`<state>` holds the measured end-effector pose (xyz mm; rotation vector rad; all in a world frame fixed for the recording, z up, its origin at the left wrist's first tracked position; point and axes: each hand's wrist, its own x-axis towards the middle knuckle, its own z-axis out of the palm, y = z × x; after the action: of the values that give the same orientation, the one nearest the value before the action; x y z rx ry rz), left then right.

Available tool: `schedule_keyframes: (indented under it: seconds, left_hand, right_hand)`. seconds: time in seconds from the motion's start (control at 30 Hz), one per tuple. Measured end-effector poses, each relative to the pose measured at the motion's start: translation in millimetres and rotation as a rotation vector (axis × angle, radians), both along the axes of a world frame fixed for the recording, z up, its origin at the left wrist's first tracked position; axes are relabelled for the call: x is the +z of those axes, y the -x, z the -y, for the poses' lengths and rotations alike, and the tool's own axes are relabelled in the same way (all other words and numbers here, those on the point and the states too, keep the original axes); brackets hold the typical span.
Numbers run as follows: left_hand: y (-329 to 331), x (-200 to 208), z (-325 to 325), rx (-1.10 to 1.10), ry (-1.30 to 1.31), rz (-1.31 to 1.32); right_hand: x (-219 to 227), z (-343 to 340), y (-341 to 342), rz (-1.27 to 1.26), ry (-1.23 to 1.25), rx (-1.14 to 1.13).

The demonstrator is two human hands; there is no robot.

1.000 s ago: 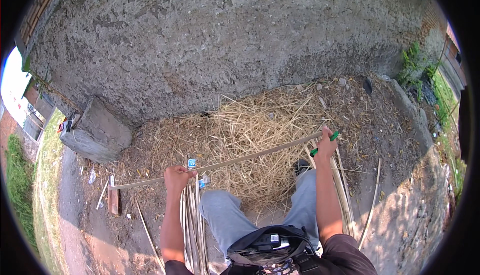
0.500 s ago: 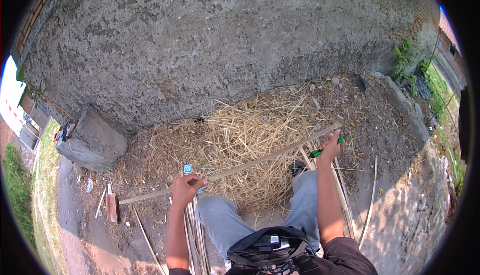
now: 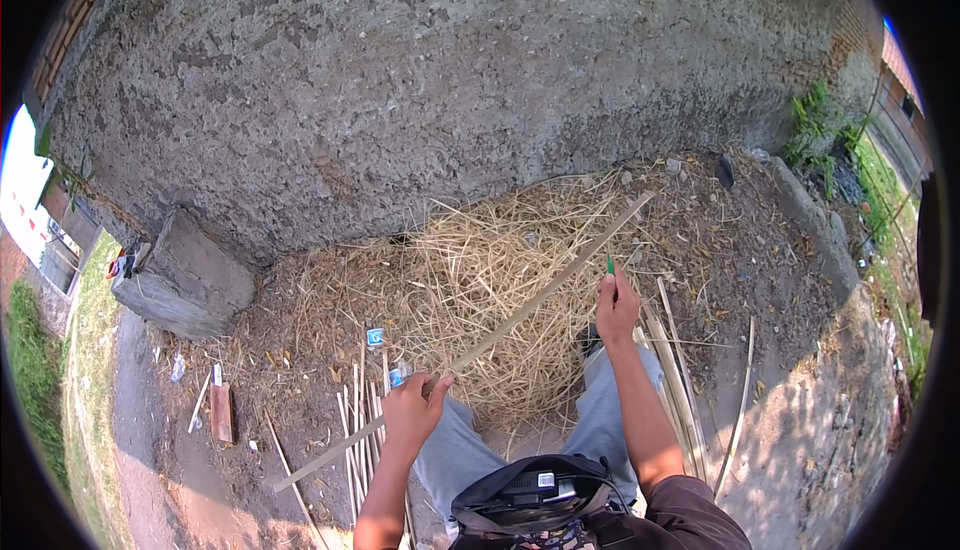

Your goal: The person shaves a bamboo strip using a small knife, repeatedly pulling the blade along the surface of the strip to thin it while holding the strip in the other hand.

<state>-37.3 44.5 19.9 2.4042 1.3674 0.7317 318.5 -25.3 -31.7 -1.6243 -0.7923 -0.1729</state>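
Note:
A long, flat bamboo strip [image 3: 540, 297] slants across in front of me, its far right end raised over the straw and its near left end low beside my left forearm. My left hand [image 3: 413, 412] pinches it between thumb and fingers, below its middle. To the right, my right hand [image 3: 619, 308] is closed round a green-handled tool [image 3: 610, 265]; only a bit of green shows above the fingers, and I cannot make out a blade. That hand is beside the strip's upper part and looks apart from it.
Pale shavings [image 3: 490, 270] lie heaped before my feet against a rough grey wall [image 3: 450, 90]. More bamboo strips [image 3: 672, 370] lie by my right leg, and others by my left. A concrete block [image 3: 190, 280] stands at left, near a reddish-brown slab [image 3: 222, 413].
The strip has tilted more steeply, its right end rising and its left end dropping. My left hand moved right and down. My right hand came off the strip, shifting left with the green-handled tool turned upright.

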Motion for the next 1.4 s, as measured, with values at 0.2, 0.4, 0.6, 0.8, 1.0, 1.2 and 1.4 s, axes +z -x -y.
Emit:
schedule_keyframes:
  seconds: [0.2,0.4,0.6,0.8,1.0,1.2,1.4]
  left_hand:
    - [-3,5,1,0.041,0.004,0.006]
    - [-12,-2,9,0.019,0.052,0.01]
    - [-19,-5,23,0.047,0.144,-0.033]
    - [-22,-10,32,0.06,0.19,0.065]
    - [-25,-10,37,0.014,0.289,0.115]
    - [-26,-20,45,-0.041,0.289,0.024]
    - [-26,-18,47,-0.03,0.225,-0.068]
  right_hand:
    - [26,28,97,0.246,0.286,0.307]
    - [26,28,141,0.312,0.275,0.446]
    - [27,34,147,0.323,0.307,0.465]
    - [26,36,151,0.311,0.301,0.477]
    - [20,35,150,0.359,0.265,0.494]
    - [39,36,147,0.455,0.284,0.464]
    - [23,37,142,0.23,0.228,0.546]
